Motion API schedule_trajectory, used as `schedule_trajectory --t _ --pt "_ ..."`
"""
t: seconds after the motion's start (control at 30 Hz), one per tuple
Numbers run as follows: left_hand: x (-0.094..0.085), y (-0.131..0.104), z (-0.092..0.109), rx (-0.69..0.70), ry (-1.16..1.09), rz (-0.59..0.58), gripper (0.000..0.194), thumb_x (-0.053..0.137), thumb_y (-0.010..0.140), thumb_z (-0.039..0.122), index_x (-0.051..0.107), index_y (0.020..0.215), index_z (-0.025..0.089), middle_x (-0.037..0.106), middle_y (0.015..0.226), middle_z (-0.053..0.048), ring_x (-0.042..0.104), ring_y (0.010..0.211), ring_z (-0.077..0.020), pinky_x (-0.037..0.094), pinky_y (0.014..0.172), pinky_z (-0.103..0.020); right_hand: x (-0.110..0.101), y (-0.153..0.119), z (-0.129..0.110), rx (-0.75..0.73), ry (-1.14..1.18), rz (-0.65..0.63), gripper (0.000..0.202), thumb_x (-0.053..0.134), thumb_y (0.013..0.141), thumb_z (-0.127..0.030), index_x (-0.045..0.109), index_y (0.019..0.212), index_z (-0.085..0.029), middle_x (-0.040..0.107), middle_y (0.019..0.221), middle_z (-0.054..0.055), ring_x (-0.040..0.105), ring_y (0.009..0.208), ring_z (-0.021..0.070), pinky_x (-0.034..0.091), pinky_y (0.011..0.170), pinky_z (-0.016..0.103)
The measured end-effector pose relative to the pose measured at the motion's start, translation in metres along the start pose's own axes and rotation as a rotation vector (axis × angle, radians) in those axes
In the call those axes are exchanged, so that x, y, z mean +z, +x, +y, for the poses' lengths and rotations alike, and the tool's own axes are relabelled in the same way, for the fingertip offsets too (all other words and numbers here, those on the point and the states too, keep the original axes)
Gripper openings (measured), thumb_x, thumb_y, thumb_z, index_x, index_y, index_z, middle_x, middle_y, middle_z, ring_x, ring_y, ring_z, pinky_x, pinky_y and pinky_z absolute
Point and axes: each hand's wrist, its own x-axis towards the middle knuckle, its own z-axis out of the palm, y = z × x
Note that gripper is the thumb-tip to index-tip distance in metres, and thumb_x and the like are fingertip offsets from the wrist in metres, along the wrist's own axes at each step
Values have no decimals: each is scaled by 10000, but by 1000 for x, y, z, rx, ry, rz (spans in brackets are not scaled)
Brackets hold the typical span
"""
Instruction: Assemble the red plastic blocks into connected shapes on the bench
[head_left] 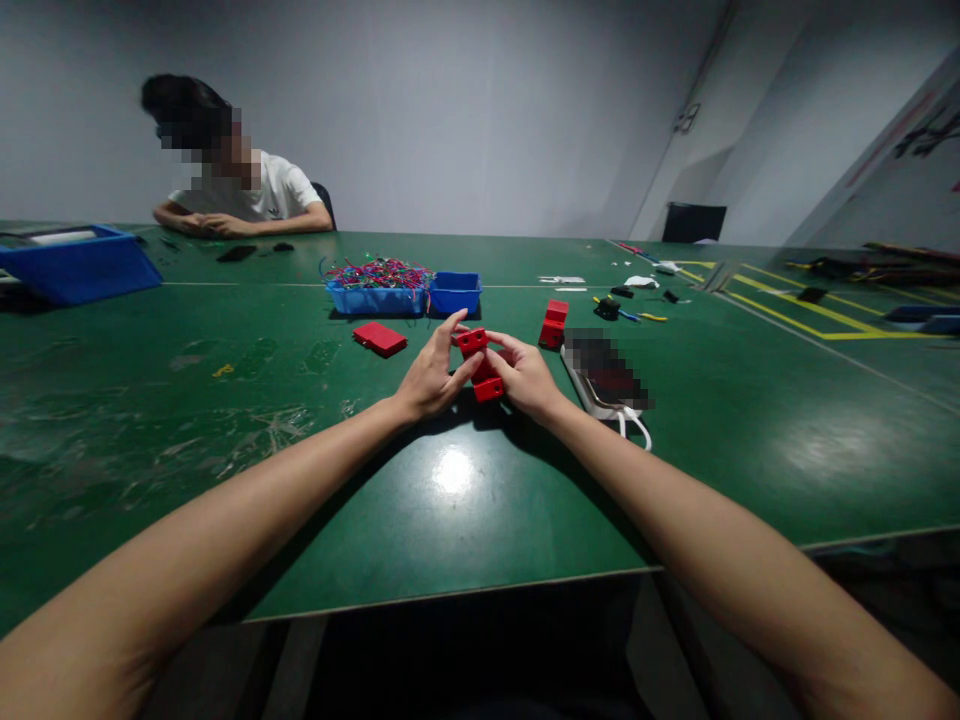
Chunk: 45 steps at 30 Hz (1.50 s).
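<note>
Between my two hands, just above the green table (540, 500), is a red block-like part (480, 366) with dark round holes at its upper and lower ends. My left hand (437, 368) grips it from the left, thumb against its face and index finger raised near its top. From the other side my right hand (525, 372) holds it with thumb and fingers. A flat red rectangular piece (380, 338) lies left of my hands. Another red block with a notched shape (553, 324) stands to the right, beyond my right hand.
Colourful wires fill a blue bin (379, 300) beside a smaller blue bin (455, 293). At right lie a phone-like device (606, 372) with a white cable and pliers (649, 317). A large blue bin (82, 268) stands far left. A person (255, 195) sits across the table.
</note>
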Motion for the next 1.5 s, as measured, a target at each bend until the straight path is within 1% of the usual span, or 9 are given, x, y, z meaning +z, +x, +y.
schedule_trajectory --t 0.17,0.33,0.5,0.6,0.77,0.93,1.23,1.37,1.5 --pt "0 0 1 58 -36 -25 411 473 971 393 456 1306 157 604 1275 -135 610 1172 -218 484 1031 -356 0 -2 -1 10 -1 -45 462 647 835 -413 674 1229 -175 752 811 39 679 675 178 541 644 302" --pt "1 1 4 18 -51 -5 354 472 971 373 496 1256 163 648 1224 -113 644 1101 -198 508 976 -324 0 -1 0 19 2 -42 506 666 819 -458 677 1235 -172 762 869 51 687 721 187 549 686 318" --pt "0 4 1 -83 -56 28 337 481 950 388 550 1189 160 686 1159 -96 662 1021 -202 521 915 -325 2 -1 -7 25 2 30 520 590 840 -616 710 1089 -175 730 857 39 658 746 162 528 670 279" --pt "-1 6 -3 -205 -55 108 338 493 942 414 567 1159 165 713 1074 -75 669 940 -196 523 878 -326 2 -3 -14 105 33 13 588 540 846 -674 658 1151 -186 681 779 10 622 657 133 491 571 244" --pt "-1 7 -8 -341 -68 173 383 491 945 485 593 1128 164 728 1029 -78 680 915 -202 529 858 -329 5 -8 -15 68 11 -82 705 818 681 -458 552 1279 -195 713 1025 58 675 859 161 553 762 283" --pt "-1 7 -4 -306 -63 163 429 496 944 461 579 1237 159 717 1137 -97 687 980 -208 530 906 -335 9 -7 -6 23 -54 18 605 773 717 -437 563 1226 -184 694 1027 59 661 916 170 536 870 322" --pt "-1 2 1 -181 -13 29 608 478 957 462 397 1445 109 692 1150 -129 669 775 -167 553 777 -305 3 0 -10 78 58 238 595 574 788 -721 515 1107 -221 662 903 32 654 744 158 509 575 254" --pt "0 -1 -1 -38 23 -21 669 522 942 463 342 1482 111 641 1245 -161 649 873 -179 550 837 -323 -4 2 -10 145 80 250 625 492 794 -795 507 1043 -223 674 846 27 637 627 134 478 533 244" --pt "1 -2 -4 -13 25 -36 656 515 954 449 331 1492 121 629 1262 -167 642 977 -206 539 893 -348 -6 3 -11 157 81 257 632 497 778 -812 505 996 -219 680 837 28 626 586 124 462 512 236"
